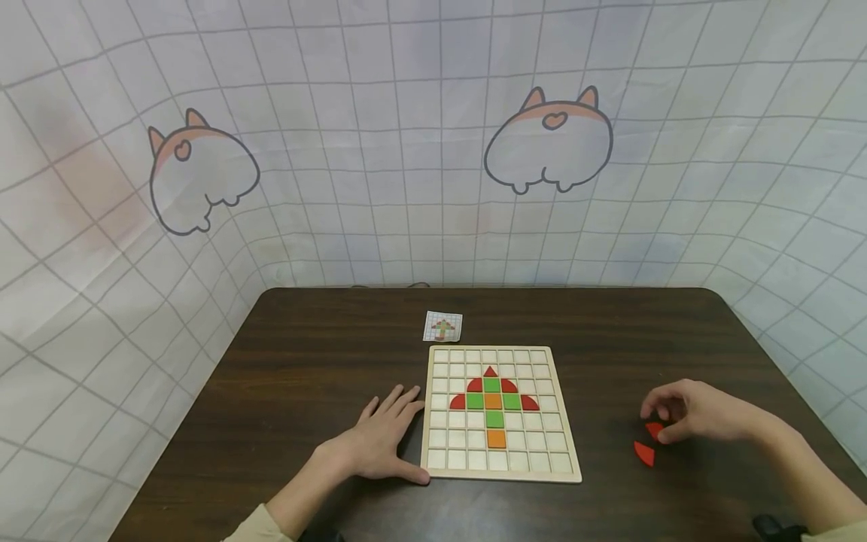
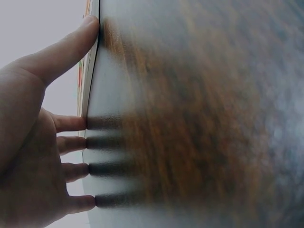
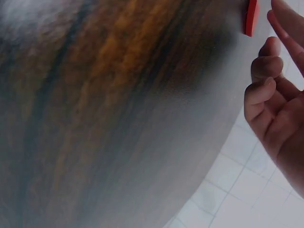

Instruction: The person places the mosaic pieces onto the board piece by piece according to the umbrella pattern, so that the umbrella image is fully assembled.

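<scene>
A pale wooden grid board (image 1: 503, 476) lies on the dark table. On it, green and orange squares with red rounded pieces and a small red triangle form an arrow-like pattern. My left hand (image 1: 379, 440) rests at the board's left side, fingers spread, fingertips and thumb along its edge. To the right of the board, my right hand (image 1: 707, 410) has bent fingers around a red quarter-circle piece (image 1: 654, 430), pinching it between thumb and fingers close over the table. Another red quarter-circle piece (image 1: 644, 453) lies just in front of that hand.
Behind the board lies a small pattern card (image 1: 443, 327) printed with a similar coloured figure. A white grid-patterned curtain (image 1: 433, 150) surrounds the far and side edges of the table (image 1: 325, 354). A dark object (image 1: 775, 527) shows near the right sleeve.
</scene>
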`<state>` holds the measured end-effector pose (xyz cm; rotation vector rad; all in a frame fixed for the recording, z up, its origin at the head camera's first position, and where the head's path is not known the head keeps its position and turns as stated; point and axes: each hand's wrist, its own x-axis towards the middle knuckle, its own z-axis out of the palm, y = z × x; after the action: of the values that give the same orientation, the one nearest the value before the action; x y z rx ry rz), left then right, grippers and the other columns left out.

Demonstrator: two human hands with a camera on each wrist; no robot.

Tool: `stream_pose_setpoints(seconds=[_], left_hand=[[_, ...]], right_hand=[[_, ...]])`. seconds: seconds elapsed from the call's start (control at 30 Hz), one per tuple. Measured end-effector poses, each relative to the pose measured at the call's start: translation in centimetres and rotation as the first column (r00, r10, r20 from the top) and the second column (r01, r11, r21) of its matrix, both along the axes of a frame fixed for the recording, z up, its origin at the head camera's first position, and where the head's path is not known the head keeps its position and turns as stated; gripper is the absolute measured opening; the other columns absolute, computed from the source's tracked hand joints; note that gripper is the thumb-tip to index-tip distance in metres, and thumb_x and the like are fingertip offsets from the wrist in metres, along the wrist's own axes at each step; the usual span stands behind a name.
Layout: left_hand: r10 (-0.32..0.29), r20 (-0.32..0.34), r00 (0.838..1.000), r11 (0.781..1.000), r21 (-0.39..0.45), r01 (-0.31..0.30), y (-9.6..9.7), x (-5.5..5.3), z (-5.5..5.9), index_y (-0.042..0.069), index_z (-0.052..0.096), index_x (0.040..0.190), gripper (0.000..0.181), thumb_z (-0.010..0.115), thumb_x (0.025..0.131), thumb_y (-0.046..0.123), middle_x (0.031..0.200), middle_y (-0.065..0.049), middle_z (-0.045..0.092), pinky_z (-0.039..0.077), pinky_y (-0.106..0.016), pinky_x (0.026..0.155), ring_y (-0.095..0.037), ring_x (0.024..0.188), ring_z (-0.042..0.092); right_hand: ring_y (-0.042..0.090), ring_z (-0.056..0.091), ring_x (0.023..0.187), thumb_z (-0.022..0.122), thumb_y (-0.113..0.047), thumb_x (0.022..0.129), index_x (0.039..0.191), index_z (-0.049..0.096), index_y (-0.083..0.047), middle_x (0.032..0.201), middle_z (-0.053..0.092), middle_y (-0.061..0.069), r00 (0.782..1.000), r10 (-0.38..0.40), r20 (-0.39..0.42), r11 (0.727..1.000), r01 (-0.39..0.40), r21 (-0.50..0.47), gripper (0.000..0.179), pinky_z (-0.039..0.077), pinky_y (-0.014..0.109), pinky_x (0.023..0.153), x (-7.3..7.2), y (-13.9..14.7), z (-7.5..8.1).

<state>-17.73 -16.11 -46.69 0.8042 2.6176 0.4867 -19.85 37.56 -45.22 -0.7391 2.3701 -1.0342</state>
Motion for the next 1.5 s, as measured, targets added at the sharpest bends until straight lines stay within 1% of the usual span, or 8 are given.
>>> stream_pose_setpoints(seconds=[0.2, 0.3, 0.5, 0.67, 0.8, 1.13, 1.37, 1.5], left_hand=[[0.000, 0.002, 1.000, 1.000, 0.004, 0.000, 0.0, 0.0, 0.0, 0.008, 0.032, 0.159, 0.111, 0.074, 0.080, 0.073, 0.170, -0.013, 0.015, 0.013, -0.069, 0.115, -0.038, 0.155, 0.008], [-0.003, -0.001, 1.000, 1.000, -0.001, 0.003, 0.0, 0.0, -0.1, 0.009, 0.032, 0.160, 0.111, 0.073, 0.080, 0.073, 0.170, -0.013, 0.015, 0.013, -0.069, 0.115, -0.038, 0.155, 0.008], [-0.002, 0.002, 1.000, 1.000, 0.002, 0.002, 0.0, 0.1, -0.2, 0.008, 0.032, 0.160, 0.111, 0.073, 0.080, 0.073, 0.170, -0.012, 0.015, 0.014, -0.069, 0.115, -0.038, 0.155, 0.008], [-0.001, 0.003, 1.000, 1.000, 0.003, 0.001, 0.0, 0.1, -0.2, 0.009, 0.032, 0.160, 0.110, 0.073, 0.080, 0.073, 0.170, -0.012, 0.016, 0.014, -0.069, 0.115, -0.038, 0.155, 0.008], [0.000, 0.005, 1.000, 1.000, 0.002, 0.000, -0.1, 0.1, -0.3, 0.009, 0.032, 0.160, 0.111, 0.073, 0.080, 0.073, 0.170, -0.012, 0.015, 0.014, -0.069, 0.115, -0.038, 0.156, 0.008], [-0.004, 0.000, 1.000, 1.000, 0.001, 0.004, -0.1, 0.0, -0.2, 0.008, 0.032, 0.160, 0.111, 0.073, 0.080, 0.074, 0.170, -0.012, 0.015, 0.014, -0.069, 0.115, -0.038, 0.155, 0.008], [-0.004, -0.003, 1.000, 1.000, 0.006, 0.004, -0.1, -0.1, -0.1, 0.008, 0.032, 0.159, 0.110, 0.074, 0.080, 0.073, 0.170, -0.013, 0.015, 0.014, -0.069, 0.114, -0.039, 0.155, 0.008], [-0.006, -0.001, 1.000, 1.000, 0.004, 0.006, -0.1, 0.0, -0.1, 0.008, 0.032, 0.160, 0.111, 0.073, 0.080, 0.073, 0.170, -0.013, 0.015, 0.014, -0.069, 0.115, -0.039, 0.155, 0.008]], right_hand=[[0.007, 0.049, 0.070, 0.082, -0.011, 0.086, 0.103, 0.068, -0.007, 0.085, 0.053, 0.000, 1.000, 0.021, -0.014, 1.000, -0.021, 0.013, 0.023, 0.041, 0.029, 0.057, 0.1, 0.1, -0.5], [0.008, 0.048, 0.071, 0.083, -0.011, 0.085, 0.102, 0.067, -0.007, 0.084, 0.053, -0.001, 1.000, 0.004, -0.014, 1.000, -0.004, 0.027, 0.023, 0.041, 0.029, 0.058, 0.2, -0.1, -0.7], [0.011, 0.045, 0.074, 0.085, -0.013, 0.082, 0.101, 0.067, -0.010, 0.085, 0.051, 0.000, 0.998, -0.033, -0.046, 0.994, 0.037, 0.105, 0.027, 0.038, 0.029, 0.061, 0.5, -0.4, -0.5], [0.011, 0.044, 0.072, 0.086, -0.011, 0.081, 0.100, 0.065, -0.010, 0.084, 0.051, 0.001, 0.998, -0.029, -0.056, 0.994, 0.035, 0.105, 0.028, 0.037, 0.029, 0.060, 0.6, -0.6, -0.4], [0.009, 0.045, 0.073, 0.088, -0.016, 0.080, 0.096, 0.065, -0.013, 0.083, 0.051, -0.002, 0.994, -0.032, -0.100, 0.990, 0.045, 0.133, 0.028, 0.037, 0.029, 0.061, 0.6, -0.9, -0.7], [0.004, 0.045, 0.072, 0.086, -0.024, 0.084, 0.093, 0.063, -0.012, 0.082, 0.051, -0.003, 0.981, -0.053, -0.186, 0.983, 0.083, 0.162, 0.028, 0.038, 0.027, 0.060, 0.8, -1.8, -1.1], [0.001, 0.044, 0.069, 0.085, -0.023, 0.086, 0.094, 0.062, -0.014, 0.080, 0.051, -0.008, 0.956, -0.010, -0.292, 0.983, 0.062, 0.171, 0.026, 0.039, 0.026, 0.060, 0.7, -2.7, -1.4], [0.000, 0.044, 0.067, 0.084, -0.021, 0.086, 0.094, 0.062, -0.014, 0.079, 0.052, -0.009, 0.950, 0.006, -0.313, 0.986, 0.047, 0.160, 0.024, 0.040, 0.025, 0.059, 0.7, -3.0, -1.5]])
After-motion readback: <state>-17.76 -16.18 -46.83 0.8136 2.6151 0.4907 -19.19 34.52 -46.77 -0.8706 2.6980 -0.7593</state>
